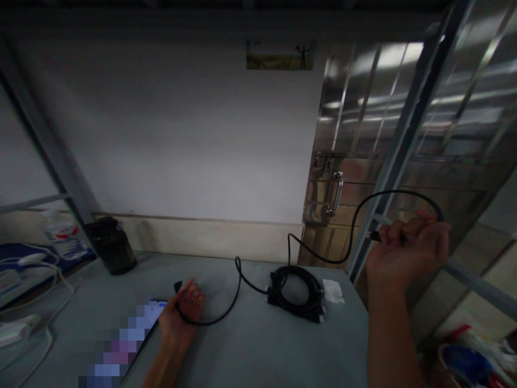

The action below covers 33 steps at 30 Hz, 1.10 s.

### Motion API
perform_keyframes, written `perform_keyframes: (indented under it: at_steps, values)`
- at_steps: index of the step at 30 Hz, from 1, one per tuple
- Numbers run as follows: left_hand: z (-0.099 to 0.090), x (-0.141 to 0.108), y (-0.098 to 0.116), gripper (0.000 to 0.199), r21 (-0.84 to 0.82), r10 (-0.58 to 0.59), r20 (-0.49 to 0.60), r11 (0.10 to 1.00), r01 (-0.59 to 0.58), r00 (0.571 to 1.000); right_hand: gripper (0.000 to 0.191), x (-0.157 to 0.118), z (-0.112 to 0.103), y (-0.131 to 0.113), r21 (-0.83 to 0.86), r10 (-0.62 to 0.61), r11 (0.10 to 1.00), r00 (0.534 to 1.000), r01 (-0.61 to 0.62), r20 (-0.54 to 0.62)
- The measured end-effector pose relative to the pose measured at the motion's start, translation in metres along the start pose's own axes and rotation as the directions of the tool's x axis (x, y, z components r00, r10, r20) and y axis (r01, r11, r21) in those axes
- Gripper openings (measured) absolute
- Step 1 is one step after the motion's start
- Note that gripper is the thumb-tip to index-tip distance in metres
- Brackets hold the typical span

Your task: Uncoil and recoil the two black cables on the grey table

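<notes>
A black cable [295,293] lies coiled on the grey tabletop [242,355], with both of its ends drawn out. My left hand [183,312] is closed on one end, low over the table, and a dark plug [177,286] sticks out past the thumb. On the right, my right hand [407,250] is raised above table height, its fingers wrapped round the other end; a small dark plug [375,236] pokes out on its left side. From there the cable arcs over the hand and sags back to the coil.
A phone with a lit screen [133,337] lies left of my left hand. Further left are a black jar [111,245], a plastic bottle [64,237] and white cords [48,328]. A white paper piece [333,291] is beside the coil. A metal post [404,140] rises at the right.
</notes>
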<state>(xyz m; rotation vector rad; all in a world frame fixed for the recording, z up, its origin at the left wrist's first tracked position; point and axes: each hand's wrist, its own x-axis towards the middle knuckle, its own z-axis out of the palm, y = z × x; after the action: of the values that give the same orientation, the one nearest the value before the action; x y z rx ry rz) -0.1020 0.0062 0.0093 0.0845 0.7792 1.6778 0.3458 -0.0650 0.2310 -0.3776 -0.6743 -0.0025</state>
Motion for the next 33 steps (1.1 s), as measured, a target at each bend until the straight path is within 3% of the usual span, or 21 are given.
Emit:
perform_keyframes:
  at_steps: [7, 9, 11, 13, 14, 15, 17, 19, 20, 22, 26, 33]
  values:
    - [0.0, 0.0, -0.005, 0.035, 0.053, -0.034, 0.045, 0.998, 0.032, 0.998, 0.027, -0.021, 0.024, 0.002, 0.079, 0.043, 0.996, 0.994, -0.051, 0.096]
    - [0.0, 0.0, -0.008, 0.034, 0.086, -0.061, 0.062, 0.995, 0.056, 0.996, 0.031, -0.038, 0.036, 0.006, 0.077, 0.094, 0.991, 0.979, -0.109, 0.182]
    - [0.001, 0.0, -0.011, 0.033, 0.119, -0.087, 0.081, 0.99, 0.077, 0.993, 0.033, -0.062, 0.049, 0.012, 0.048, 0.175, 0.978, 0.925, -0.203, 0.337]
    - [0.002, -0.001, -0.013, 0.032, 0.145, -0.108, 0.105, 0.985, 0.092, 0.989, 0.034, -0.092, 0.059, 0.018, -0.064, 0.264, 0.959, 0.79, -0.275, 0.554]
    - [0.003, -0.001, -0.014, 0.034, 0.156, -0.117, 0.118, 0.983, 0.098, 0.986, 0.034, -0.109, 0.064, 0.022, -0.153, 0.303, 0.95, 0.681, -0.273, 0.667]
    - [0.003, -0.001, -0.014, 0.035, 0.167, -0.125, 0.13, 0.981, 0.102, 0.984, 0.035, -0.127, 0.067, 0.027, -0.249, 0.337, 0.941, 0.547, -0.231, 0.766]
    - [0.003, -0.001, -0.014, 0.04, 0.19, -0.136, 0.152, 0.976, 0.106, 0.979, 0.034, -0.166, 0.071, 0.039, -0.381, 0.383, 0.923, 0.237, -0.059, 0.893]
    - [0.002, -0.001, -0.015, 0.041, 0.218, -0.138, 0.171, 0.971, 0.099, 0.975, 0.031, -0.206, 0.069, 0.052, -0.394, 0.412, 0.899, -0.066, 0.192, 0.909]
    - [0.002, -0.001, -0.015, 0.04, 0.233, -0.133, 0.178, 0.968, 0.09, 0.975, 0.028, -0.226, 0.066, 0.059, -0.391, 0.457, 0.868, -0.183, 0.307, 0.871]
    - [0.002, -0.002, -0.017, 0.038, 0.267, -0.117, 0.183, 0.961, 0.065, 0.976, 0.03, -0.262, 0.058, 0.069, -0.386, 0.494, 0.847, -0.272, 0.366, 0.826]
    - [0.001, -0.003, -0.022, 0.033, 0.356, -0.068, 0.176, 0.935, 0.001, 0.982, 0.034, -0.311, 0.041, 0.075, -0.389, 0.525, 0.838, -0.369, 0.383, 0.767]
    - [-0.009, 0.007, -0.033, 0.031, 0.514, 0.128, 0.142, 0.838, -0.184, 0.982, 0.041, -0.326, 0.034, 0.074, -0.383, 0.535, 0.834, -0.412, 0.397, 0.737]
